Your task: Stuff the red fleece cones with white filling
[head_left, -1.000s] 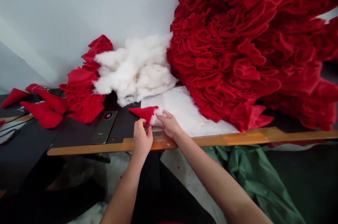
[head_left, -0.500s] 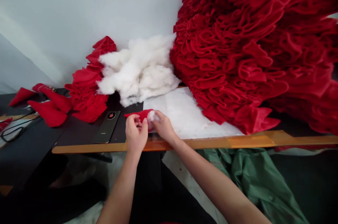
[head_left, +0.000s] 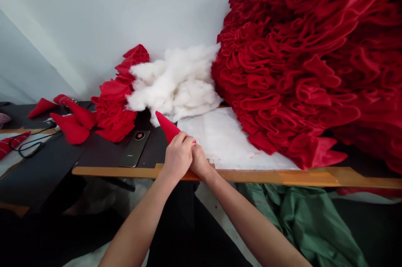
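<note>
A small red felt cone (head_left: 166,126) sticks up and to the left out of my two hands at the table's front edge. My left hand (head_left: 177,156) is wrapped round the cone's wide end. My right hand (head_left: 198,162) presses against it from the right, fingers closed on the same end; the white stuffing seen there earlier is hidden. A heap of white stuffing (head_left: 177,82) lies behind on the table, close to the wall.
A big pile of red felt pieces (head_left: 307,57) fills the right side. A smaller red pile (head_left: 116,105) and stuffed red cones (head_left: 73,126) lie left. A phone (head_left: 135,147), white paper (head_left: 226,139), black cable (head_left: 29,145), the wooden table edge (head_left: 282,177) and green cloth (head_left: 301,216) below it.
The cone has swung from lying flat to pointing up and left. My hands have closed together round its open end and the white stuffing no longer shows.
</note>
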Demonstrator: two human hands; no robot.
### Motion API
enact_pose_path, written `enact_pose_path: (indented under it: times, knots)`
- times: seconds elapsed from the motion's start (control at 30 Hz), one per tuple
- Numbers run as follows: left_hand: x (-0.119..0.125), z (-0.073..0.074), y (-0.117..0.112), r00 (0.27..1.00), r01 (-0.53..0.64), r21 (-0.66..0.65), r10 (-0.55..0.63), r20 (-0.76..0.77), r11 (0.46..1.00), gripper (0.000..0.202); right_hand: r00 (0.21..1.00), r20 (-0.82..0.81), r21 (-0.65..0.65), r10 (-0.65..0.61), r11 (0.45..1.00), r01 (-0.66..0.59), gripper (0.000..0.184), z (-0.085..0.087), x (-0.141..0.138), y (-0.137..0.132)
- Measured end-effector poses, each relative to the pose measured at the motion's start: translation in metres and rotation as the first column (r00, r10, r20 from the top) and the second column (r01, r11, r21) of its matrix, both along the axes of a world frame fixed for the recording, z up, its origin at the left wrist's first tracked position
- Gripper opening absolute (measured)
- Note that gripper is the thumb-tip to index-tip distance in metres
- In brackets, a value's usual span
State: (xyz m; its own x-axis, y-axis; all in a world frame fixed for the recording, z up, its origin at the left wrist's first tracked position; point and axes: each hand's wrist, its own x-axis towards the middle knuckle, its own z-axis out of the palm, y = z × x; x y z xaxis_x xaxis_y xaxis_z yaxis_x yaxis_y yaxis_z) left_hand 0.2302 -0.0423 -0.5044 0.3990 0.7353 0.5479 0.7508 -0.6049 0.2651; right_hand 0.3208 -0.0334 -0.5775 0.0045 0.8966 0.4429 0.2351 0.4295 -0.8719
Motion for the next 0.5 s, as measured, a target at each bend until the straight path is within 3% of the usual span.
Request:
enact_pose_path:
  times: [0.1,0.17,0.23,0.37,0.5]
  knots:
    - [-0.002,-0.013,-0.008,0.984,-0.019,0.092,0.002,0.18,0.996,0.015,0.999,-0.04,-0.01,-0.02,1.0,0.02,0.014,0.001,0.003,0.0]
    - [-0.007,-0.026,-0.011,0.947,-0.107,0.153,0.053,0.316,0.982,0.01,0.99,-0.142,-0.085,-0.019,0.996,0.006,0.009,0.005,0.004,0.001]
    - [-0.015,-0.041,-0.01,0.896,-0.235,0.132,0.161,0.415,0.963,0.014,0.964,-0.264,-0.186,-0.02,0.982,-0.03,0.014,0.009,0.003,0.004]
    - [-0.025,-0.061,-0.001,0.859,-0.335,-0.09,0.343,0.38,0.938,0.021,0.907,-0.419,-0.309,-0.034,0.945,-0.107,0.025,0.011,-0.005,0.012]
    - [-0.023,-0.064,0.007,0.875,-0.325,-0.136,0.352,0.333,0.936,0.01,0.82,-0.561,-0.39,-0.111,0.909,-0.143,0.031,0.007,-0.017,0.021]
